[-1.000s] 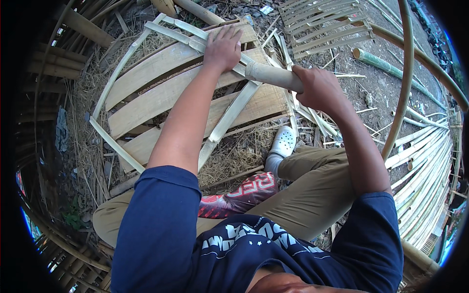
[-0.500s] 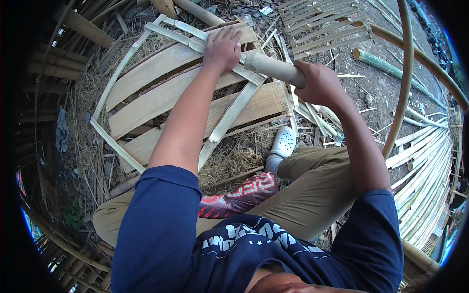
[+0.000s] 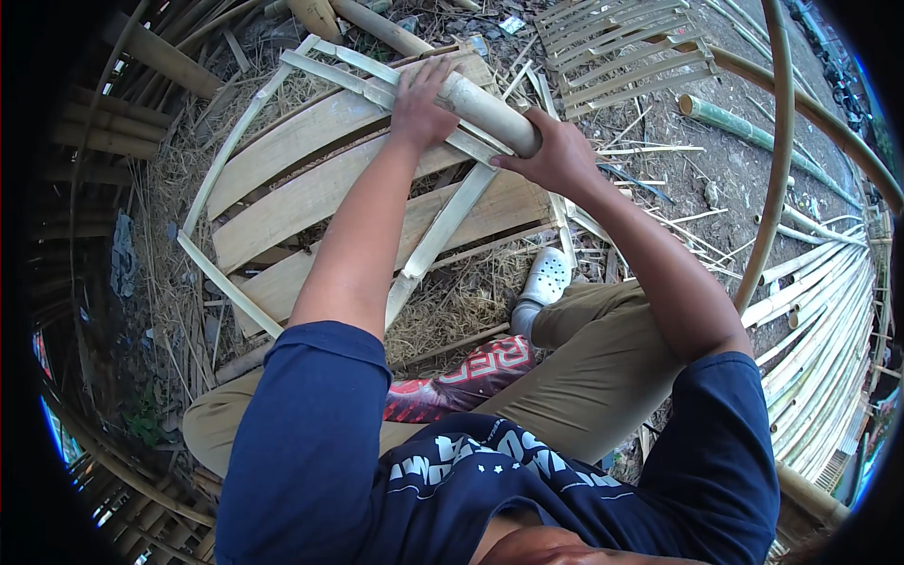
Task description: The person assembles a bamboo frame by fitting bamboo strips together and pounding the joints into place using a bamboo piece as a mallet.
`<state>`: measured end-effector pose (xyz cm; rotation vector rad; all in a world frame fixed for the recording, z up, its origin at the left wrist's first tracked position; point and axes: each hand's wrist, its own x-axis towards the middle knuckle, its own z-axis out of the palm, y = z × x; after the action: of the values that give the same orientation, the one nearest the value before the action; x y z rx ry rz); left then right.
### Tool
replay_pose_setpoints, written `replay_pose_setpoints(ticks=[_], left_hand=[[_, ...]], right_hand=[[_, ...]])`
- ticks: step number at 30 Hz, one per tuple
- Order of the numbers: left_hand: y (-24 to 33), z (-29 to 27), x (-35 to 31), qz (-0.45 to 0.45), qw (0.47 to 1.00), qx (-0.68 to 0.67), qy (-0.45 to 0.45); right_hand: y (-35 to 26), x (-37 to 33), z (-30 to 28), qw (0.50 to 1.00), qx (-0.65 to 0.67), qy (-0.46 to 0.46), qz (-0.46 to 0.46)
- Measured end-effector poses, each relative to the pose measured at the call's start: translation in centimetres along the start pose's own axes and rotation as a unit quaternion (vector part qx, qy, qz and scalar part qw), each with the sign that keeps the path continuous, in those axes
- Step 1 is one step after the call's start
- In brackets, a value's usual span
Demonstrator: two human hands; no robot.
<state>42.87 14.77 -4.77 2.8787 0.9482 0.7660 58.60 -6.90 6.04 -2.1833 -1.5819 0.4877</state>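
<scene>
My left hand [image 3: 422,105] lies over split bamboo strips [image 3: 353,80] near the far edge of a wooden slatted pallet [image 3: 311,174]. Its fingers stretch out and press down. In my right hand [image 3: 557,151] is a thick, pale bamboo club [image 3: 487,111], held by its near right end. The club slants over the strips, its far end beside my left hand. The strips are joined into an angular frame that rests across the pallet and reaches past its left side. One strip [image 3: 438,240] runs from below the club down toward my left forearm.
A bamboo slat rack [image 3: 631,56] lies at the far right. Many bamboo poles [image 3: 819,348] are stacked along the right, behind a curved upright pole [image 3: 780,169]. A green bamboo pole [image 3: 734,122] lies on the ground. My foot in a white clog [image 3: 546,275] is beside the pallet.
My right hand has swung the bamboo club left and slightly down, bringing its end next to my left hand. My left hand and the strips have barely moved.
</scene>
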Motion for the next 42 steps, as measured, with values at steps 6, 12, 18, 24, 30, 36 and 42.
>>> replay_pose_setpoints(ticks=[6, 12, 18, 24, 30, 36, 42], left_hand=[[-0.2, 1.2, 0.6, -0.012, 0.999, 0.033, -0.012], [0.2, 1.5, 0.6, 0.015, 1.0, 0.021, 0.0], [0.5, 1.1, 0.7, 0.014, 0.998, 0.06, -0.021], [0.8, 0.4, 0.9, 0.003, 0.996, 0.07, -0.047], [1.0, -0.3, 0.9, -0.014, 0.998, 0.046, -0.035], [2.6, -2.2, 1.5, -0.03, 0.995, 0.049, -0.078], [2.5, -2.5, 1.6, -0.049, 0.984, 0.08, -0.149]], right_hand=[[0.0, 0.4, 0.1, 1.0, 0.012, 0.016, 0.013], [0.0, 0.7, 0.2, 1.0, 0.008, 0.013, 0.017], [0.0, 1.1, 0.4, 1.0, 0.005, 0.016, 0.017], [-0.3, 1.2, 0.3, 0.999, 0.007, 0.002, 0.037], [-0.9, 1.3, 0.2, 0.999, 0.003, 0.006, 0.044], [-0.5, 1.4, 0.1, 0.997, 0.009, -0.004, 0.076], [0.5, 1.4, -0.3, 0.997, 0.044, -0.014, 0.066]])
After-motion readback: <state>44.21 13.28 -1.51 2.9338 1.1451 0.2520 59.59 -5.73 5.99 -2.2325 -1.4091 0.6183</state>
